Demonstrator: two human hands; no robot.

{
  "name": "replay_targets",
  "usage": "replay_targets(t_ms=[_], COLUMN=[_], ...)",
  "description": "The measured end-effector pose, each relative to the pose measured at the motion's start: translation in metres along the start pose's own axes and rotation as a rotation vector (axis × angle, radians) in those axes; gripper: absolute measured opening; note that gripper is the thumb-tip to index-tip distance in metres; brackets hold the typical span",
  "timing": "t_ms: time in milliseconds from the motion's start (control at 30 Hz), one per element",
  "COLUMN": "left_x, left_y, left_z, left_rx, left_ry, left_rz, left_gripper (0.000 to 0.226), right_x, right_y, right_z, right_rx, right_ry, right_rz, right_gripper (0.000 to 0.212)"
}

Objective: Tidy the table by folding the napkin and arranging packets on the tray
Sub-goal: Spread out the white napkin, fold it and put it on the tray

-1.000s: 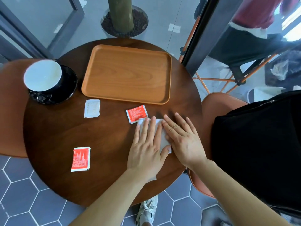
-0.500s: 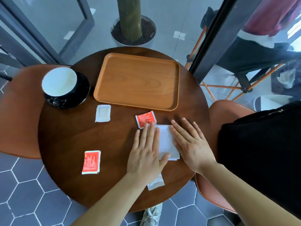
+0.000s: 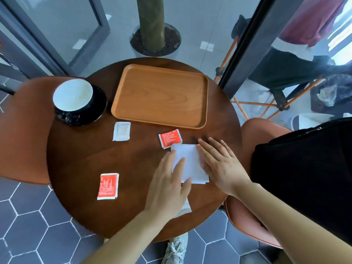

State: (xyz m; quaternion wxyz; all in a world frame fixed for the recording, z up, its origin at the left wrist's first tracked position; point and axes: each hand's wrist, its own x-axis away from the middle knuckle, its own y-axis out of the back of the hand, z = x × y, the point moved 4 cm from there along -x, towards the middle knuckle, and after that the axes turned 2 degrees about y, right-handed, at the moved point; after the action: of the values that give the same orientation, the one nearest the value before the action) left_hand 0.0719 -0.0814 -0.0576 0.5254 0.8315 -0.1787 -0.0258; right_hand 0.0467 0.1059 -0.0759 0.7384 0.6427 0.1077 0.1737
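Left hand (image 3: 167, 184) has slid back toward the person since a moment ago, uncovering more of the folded white napkin (image 3: 190, 162). Only its fingertips and thumb overlap the napkin's left side now; slightly blurred. Right hand (image 3: 222, 164) stays flat on the napkin's right edge. Both hands have straight fingers, nothing gripped, and lie apart with the napkin between them. Napkin lies on the round wooden surface (image 3: 80, 159), near side, right of centre, its far corner touching a red packet (image 3: 170, 138). Second red packet (image 3: 108, 186) lies well off to the left. White packet (image 3: 122, 131) sits just beside the wooden tray (image 3: 162, 96). Another white packet (image 3: 186, 206) pokes out from under the left hand. White cup (image 3: 73, 95) stands on a black saucer (image 3: 97, 111), far left.
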Motion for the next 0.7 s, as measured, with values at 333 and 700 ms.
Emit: replay_targets(t_ms=[333,700], left_x=[-0.014,-0.02], left_y=[0.006,0.03], left_z=[0.008,-0.002], left_rx=[0.308,0.379], left_ry=[0.505,0.153], left_rz=[-0.083,-0.231], left_gripper=[0.041,0.018], right_x=[-0.019,-0.025], right_y=[0.011,0.022], right_z=[0.007,0.0], right_rx=[-0.129,-0.437], right_ry=[0.013,-0.108], right_rz=[-0.041,0.011], right_gripper=[0.062,0.054])
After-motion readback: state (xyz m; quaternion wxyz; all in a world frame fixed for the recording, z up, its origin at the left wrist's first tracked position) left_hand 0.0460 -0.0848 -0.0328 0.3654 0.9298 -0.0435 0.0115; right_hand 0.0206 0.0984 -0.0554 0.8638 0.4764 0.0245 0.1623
